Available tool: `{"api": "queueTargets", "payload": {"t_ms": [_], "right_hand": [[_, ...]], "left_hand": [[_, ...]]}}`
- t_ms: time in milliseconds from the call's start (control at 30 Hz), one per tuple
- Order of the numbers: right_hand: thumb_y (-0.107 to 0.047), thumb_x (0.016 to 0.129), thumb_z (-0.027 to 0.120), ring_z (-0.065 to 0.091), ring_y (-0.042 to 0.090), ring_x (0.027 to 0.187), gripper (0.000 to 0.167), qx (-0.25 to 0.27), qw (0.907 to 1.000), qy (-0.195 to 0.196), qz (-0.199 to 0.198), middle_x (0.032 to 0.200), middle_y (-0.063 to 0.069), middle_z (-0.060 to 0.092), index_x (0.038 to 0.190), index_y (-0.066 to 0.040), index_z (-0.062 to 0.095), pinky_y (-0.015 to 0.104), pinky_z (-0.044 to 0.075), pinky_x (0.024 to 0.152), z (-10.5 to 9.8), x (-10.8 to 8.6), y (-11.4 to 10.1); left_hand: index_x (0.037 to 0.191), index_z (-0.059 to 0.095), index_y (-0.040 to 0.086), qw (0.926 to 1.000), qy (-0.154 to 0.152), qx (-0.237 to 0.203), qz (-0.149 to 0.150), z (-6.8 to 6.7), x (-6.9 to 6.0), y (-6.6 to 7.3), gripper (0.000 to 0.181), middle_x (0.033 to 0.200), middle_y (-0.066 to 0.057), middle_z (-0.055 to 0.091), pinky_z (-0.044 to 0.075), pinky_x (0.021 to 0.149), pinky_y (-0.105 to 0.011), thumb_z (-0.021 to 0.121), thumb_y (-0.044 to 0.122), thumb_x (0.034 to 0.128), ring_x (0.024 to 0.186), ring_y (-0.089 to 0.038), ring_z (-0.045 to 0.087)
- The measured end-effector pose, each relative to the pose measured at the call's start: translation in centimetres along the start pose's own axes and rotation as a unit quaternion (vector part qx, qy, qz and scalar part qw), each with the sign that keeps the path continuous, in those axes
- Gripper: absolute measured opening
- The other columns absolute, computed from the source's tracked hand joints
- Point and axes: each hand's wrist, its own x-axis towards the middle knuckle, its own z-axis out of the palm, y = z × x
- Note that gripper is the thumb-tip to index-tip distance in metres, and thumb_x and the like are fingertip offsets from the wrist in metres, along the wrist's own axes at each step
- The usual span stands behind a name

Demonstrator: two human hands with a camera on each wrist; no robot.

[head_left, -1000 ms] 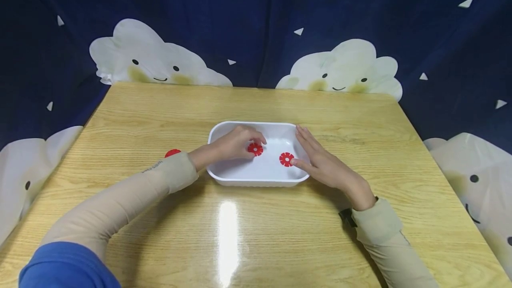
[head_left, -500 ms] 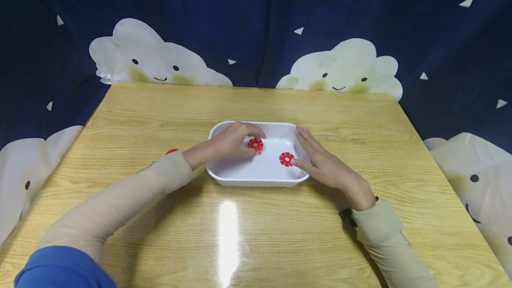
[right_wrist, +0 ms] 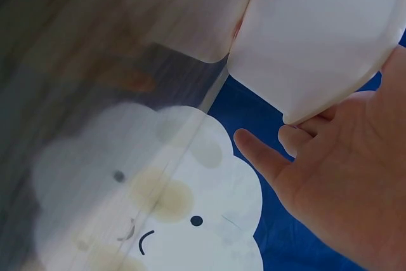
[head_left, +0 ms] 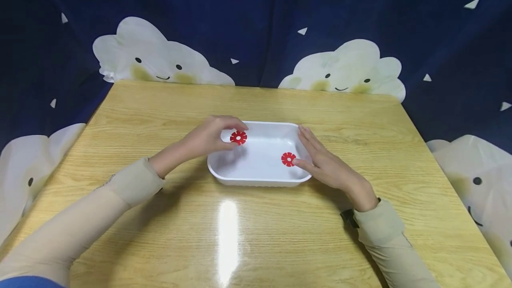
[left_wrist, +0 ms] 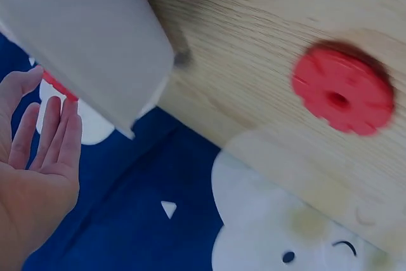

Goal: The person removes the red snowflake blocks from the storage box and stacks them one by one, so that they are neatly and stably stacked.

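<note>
A white plastic basin (head_left: 256, 182) stands on the table. My left hand (head_left: 200, 139) pinches a red notched disc (head_left: 238, 138) between thumb and fingertips, raised over the basin's left end. In the left wrist view, only an edge of this disc (left_wrist: 60, 87) shows beside the fingers. A second red notched disc (head_left: 288, 159) lies in the right part of the basin, near my right thumb. My right hand (head_left: 330, 163) rests on the basin's right rim with its fingers extended. Another red disc (left_wrist: 344, 90) lies on the table in the left wrist view; the left arm hides it in the head view.
The wooden table (head_left: 280, 234) extends around the basin on all sides. Behind it hangs a dark blue curtain (head_left: 256, 21) with white clouds, bordering the table's back edge.
My left hand has lifted the red disc from inside the basin and moved it left, toward the left rim. The disc in the basin and my right hand stay in place.
</note>
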Motion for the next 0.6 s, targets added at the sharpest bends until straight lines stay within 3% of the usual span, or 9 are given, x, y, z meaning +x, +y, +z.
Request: {"api": "queueTargets", "payload": {"t_ms": [267,400,600], "right_hand": [[-0.046,0.1,0.051,-0.005,0.019,0.149,0.082,0.003,1.0,-0.002,-0.001,0.163,-0.005,-0.008,0.158,-0.01,0.004,0.045,0.011,0.12,0.0,0.0,0.0],[-0.046,0.1,0.051,-0.005,0.019,0.149,0.082,0.005,1.0,-0.003,0.002,0.163,-0.006,-0.008,0.158,-0.011,0.004,0.047,0.012,0.119,-0.1,0.0,0.0],[-0.046,0.1,0.052,-0.004,0.02,0.149,0.083,0.009,1.0,-0.002,0.001,0.163,-0.005,-0.007,0.158,-0.012,0.003,0.047,0.012,0.119,0.0,0.0,0.0]], "left_hand": [[0.116,0.069,0.002,0.9979,0.053,0.017,-0.033,-3.0,-4.0,-0.6,0.044,0.115,-0.009,0.069,0.05,0.096,-0.044,0.083,0.002,0.0752,0.109,-0.026,0.064],[0.115,0.069,0.003,0.9941,0.078,0.038,-0.064,-4.3,-6.4,-1.3,0.043,0.114,-0.01,0.069,0.051,0.095,-0.047,0.083,0.001,0.075,0.109,-0.029,0.064],[0.113,0.069,0.002,0.9893,0.089,0.053,-0.103,-5.1,-9.8,-2.8,0.041,0.111,-0.012,0.07,0.051,0.093,-0.05,0.081,-0.005,0.0736,0.106,-0.034,0.064]]}}
